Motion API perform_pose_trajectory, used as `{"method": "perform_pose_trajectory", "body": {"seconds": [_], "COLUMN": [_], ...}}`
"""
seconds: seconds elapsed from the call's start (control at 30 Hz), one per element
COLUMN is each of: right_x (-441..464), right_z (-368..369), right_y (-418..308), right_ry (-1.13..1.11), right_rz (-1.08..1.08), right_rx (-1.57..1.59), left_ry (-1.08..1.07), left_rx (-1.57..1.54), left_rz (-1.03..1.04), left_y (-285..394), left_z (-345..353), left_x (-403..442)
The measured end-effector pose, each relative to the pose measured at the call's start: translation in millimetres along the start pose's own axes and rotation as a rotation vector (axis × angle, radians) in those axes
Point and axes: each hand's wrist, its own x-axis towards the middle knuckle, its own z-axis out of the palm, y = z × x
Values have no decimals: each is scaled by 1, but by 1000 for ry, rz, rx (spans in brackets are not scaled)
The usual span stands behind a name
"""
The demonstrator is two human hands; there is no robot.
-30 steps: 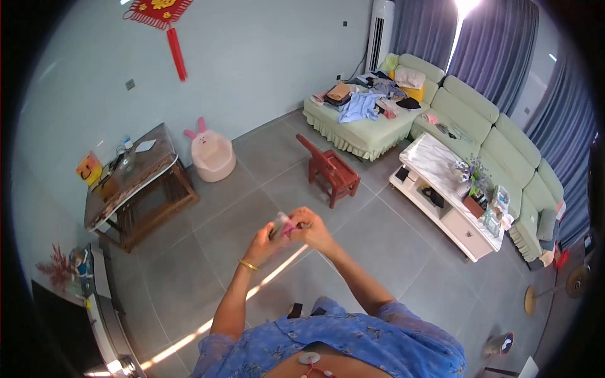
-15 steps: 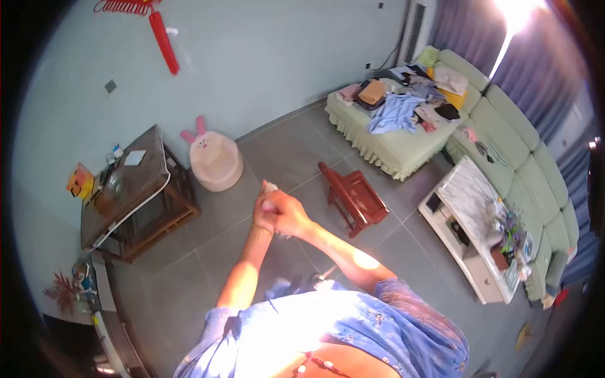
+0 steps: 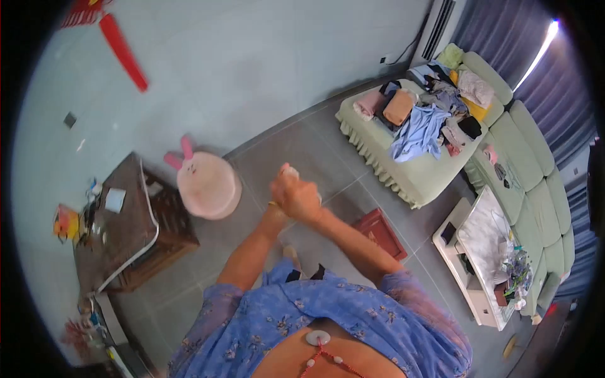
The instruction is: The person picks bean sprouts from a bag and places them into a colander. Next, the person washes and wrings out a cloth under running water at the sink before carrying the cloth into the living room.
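Observation:
My left hand (image 3: 280, 184) and my right hand (image 3: 301, 200) are pressed together in front of me, above the floor. The fingers of both are closed round something pale (image 3: 290, 171), which shows only in small bits at the fingertips and beside the right hand. Most of it is hidden, so I cannot make out what it is. A gold bracelet (image 3: 275, 205) circles my left wrist. Beyond my right forearm stands a low red wooden chair (image 3: 382, 233), partly covered by the arm.
A pink rabbit-eared seat (image 3: 209, 186) stands ahead to the left, beside a dark wooden table (image 3: 123, 220). To the right are a green sofa (image 3: 520, 148) with heaped clothes (image 3: 419, 129) and a marble-topped coffee table (image 3: 484, 236) holding flowers.
The view has moved forward and tilted, so the chair and rabbit seat are nearer. My hands have come together round the held thing; its pink part, seen earlier, no longer shows.

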Motion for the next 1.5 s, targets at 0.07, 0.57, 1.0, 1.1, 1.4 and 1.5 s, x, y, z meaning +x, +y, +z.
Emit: {"method": "perform_pose_trajectory", "body": {"seconds": [0.07, 0.57, 1.0, 1.1, 1.4, 1.5], "right_x": [53, 409, 652, 713, 823, 860], "right_z": [10, -12, 61, 52, -16, -10], "right_y": [26, 381, 547, 599, 811, 827], "right_ry": [-34, 313, 144, 248, 540, 440], "right_rz": [-115, 751, 56, 114, 535, 338], "right_rx": [-29, 1315, -77, -300, -422, -491], "left_ry": [-375, -174, -445, -292, -143, -516], "left_rx": [-105, 848, -123, 5, -17, -329], "left_rz": [-56, -219, -569, -423, -787, -915], "left_y": [15, 74, 31, 10, -77, -113], "left_z": [-2, 58, 81, 118, 187, 178], "left_x": [59, 491, 900, 959, 1163, 1234]}}
